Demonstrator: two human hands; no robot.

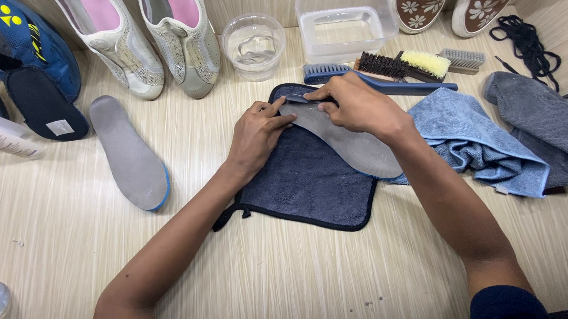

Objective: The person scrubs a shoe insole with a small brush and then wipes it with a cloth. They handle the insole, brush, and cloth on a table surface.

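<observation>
On the worktop, I see my left hand pressing flat on the grey insole over the dark blue cloth, while my right hand grips a blue-handled brush against it.

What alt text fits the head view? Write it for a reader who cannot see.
Two bare hands work a grey insole on a dark blue cloth: the left hand pins it, the right hand holds a blue brush to its tip. Shoes, brushes, towels and a second insole surround them.
</observation>
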